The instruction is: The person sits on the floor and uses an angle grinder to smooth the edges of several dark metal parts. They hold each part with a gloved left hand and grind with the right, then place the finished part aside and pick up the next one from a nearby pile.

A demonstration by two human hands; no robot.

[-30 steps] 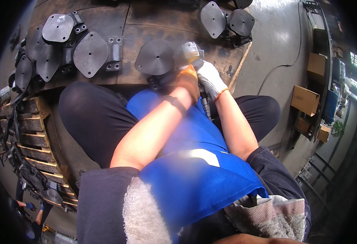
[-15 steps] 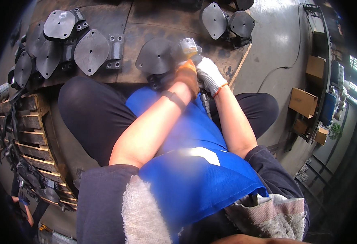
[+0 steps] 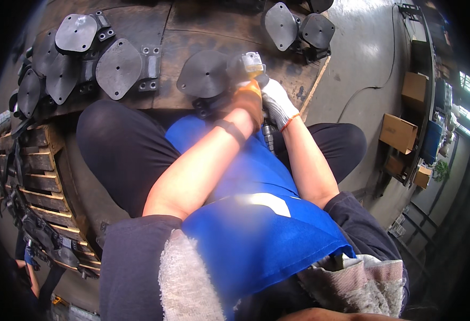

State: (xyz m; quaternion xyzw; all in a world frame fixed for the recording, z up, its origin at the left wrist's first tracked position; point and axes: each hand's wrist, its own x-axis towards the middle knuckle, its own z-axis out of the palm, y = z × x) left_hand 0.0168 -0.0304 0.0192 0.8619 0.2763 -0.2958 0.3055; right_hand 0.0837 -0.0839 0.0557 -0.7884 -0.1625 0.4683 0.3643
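Wrapped in an orange-brown glove, my left hand (image 3: 250,98) is closed around a hand-held grinder (image 3: 252,61) with a silver head and a yellowish part. My right hand (image 3: 277,97), in a white knit glove with an orange cuff edge, closes on the same tool from the right; its fingertips are mostly hidden. A ribbed hose fitting (image 3: 268,138) hangs below the gloves. Beside the grinder's head stands a dark rounded metal plate (image 3: 203,75) with small holes, on a black bracket block (image 3: 201,108). A grey blur lies between head and plate, so I cannot tell whether they touch.
Similar plates on blocks stand at the left of the worn wooden bench (image 3: 203,40), among them a grey plate (image 3: 119,69). Another plate (image 3: 280,27) is at back right. A wooden pallet (image 3: 42,179) holds parts at left; another person's arm (image 3: 33,278) shows below. Cardboard boxes (image 3: 399,134) sit right.
The grinder's head and both gloved hands have shifted very slightly right. The plate keeps its place on the bench, apart from a small shift of the whole view.
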